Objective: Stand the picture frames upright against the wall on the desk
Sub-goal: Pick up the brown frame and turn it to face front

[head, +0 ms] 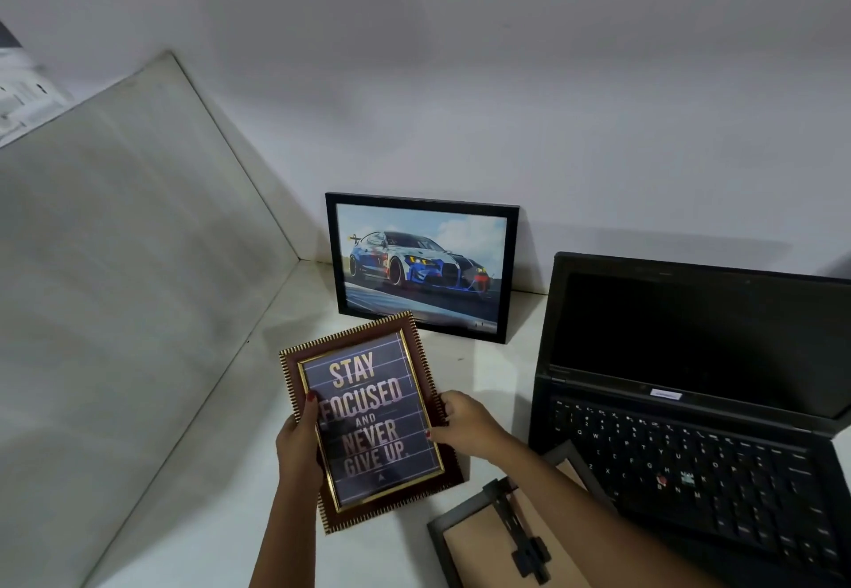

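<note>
I hold a brown and gold picture frame (368,421) with the words "Stay focused and never give up" above the white desk (221,537), face toward me. My left hand (298,444) grips its left edge and my right hand (469,426) grips its right edge. A black frame with a racing car picture (421,265) stands upright, leaning on the back wall (506,103) beyond the held frame. A third grey frame (502,537) lies face down under my right forearm, its cardboard back and black stand showing.
An open black laptop (690,403) with a dark screen sits at the right, close to the face-down frame. A pale side panel (115,288) closes off the desk's left side and meets the back wall in the corner.
</note>
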`<state>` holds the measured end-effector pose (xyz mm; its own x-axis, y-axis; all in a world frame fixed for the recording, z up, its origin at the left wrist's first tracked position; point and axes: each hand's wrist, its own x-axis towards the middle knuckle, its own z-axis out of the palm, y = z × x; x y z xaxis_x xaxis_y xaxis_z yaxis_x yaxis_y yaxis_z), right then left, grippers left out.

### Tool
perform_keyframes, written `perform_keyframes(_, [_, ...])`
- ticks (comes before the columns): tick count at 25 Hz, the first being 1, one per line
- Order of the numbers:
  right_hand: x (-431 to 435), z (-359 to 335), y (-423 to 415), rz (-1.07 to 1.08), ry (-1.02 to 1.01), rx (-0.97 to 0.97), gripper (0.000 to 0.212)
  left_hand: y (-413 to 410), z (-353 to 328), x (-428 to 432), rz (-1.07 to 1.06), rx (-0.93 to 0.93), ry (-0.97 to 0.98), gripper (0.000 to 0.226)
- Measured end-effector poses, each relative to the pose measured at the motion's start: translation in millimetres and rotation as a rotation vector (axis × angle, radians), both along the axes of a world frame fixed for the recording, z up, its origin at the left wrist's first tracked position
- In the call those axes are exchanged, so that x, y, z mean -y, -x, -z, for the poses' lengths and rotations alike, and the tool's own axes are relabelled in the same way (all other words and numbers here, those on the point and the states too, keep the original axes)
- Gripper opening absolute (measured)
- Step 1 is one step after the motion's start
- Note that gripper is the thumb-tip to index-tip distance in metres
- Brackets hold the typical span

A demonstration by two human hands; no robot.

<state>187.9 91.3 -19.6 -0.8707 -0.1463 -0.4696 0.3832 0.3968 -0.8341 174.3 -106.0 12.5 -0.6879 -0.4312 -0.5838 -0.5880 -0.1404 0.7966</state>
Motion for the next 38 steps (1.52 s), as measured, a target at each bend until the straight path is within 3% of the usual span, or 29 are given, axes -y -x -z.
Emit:
perform_keyframes(3, [1, -17, 12, 0.11, 0.261, -0.003, 0.039, 7, -8, 5, -0.024, -0.145, -0.064, 0.034])
perform_keyframes(5, [0, -32, 18, 0.155, 0.516, 0.098, 0.046, 8, -12, 5, -0.021, -0.273, -0.136, 0.022])
perform_keyframes(7, [-2, -38, 22, 0.174, 0.631, 0.236, 0.061, 7, -6, 4, -0.009, -0.347, -0.162, 0.018])
perform_keyframes(15, [3, -31, 35, -0.011, 0.525, 0.428, 0.054, 0, 21, 5, 0.081, -0.445, -0.163, 0.031])
perform_keyframes(19, [5, -31, 42, -0.098, 0.638, 0.442, 0.054, 4, 27, 19, 0.056, -0.479, -0.193, 0.043])
perform_keyframes(23, [15, -20, 33, -0.276, 0.457, 0.518, 0.067, -3, 33, 23, 0.133, -0.465, -0.141, 0.019])
perform_keyframes(26, [27, -15, 25, -0.157, 0.503, 0.57, 0.078, -5, 34, 20, 0.195, -0.567, -0.218, 0.027])
perform_keyframes(28, [26, -10, 25, -0.007, 0.566, 0.472, 0.064, -1, 31, 20, 0.2, -0.582, -0.239, 0.041])
perform_keyframes(30, [21, -11, 27, 0.108, 0.658, 0.376, 0.039, 2, 30, 21, 0.169, -0.567, -0.186, 0.036])
perform_keyframes(32, [14, -20, 33, 0.127, 0.748, 0.431, 0.026, 5, 27, 17, 0.158, -0.52, -0.117, 0.031])
perform_keyframes(36, [-3, -23, 45, 0.29, 0.821, 0.596, 0.046, 10, 15, 0, 0.084, -0.402, -0.005, 0.015])
perform_keyframes(38, [-6, -20, 46, 0.32, 0.818, 0.587, 0.042, 10, 10, -8, 0.014, -0.361, 0.014, 0.016])
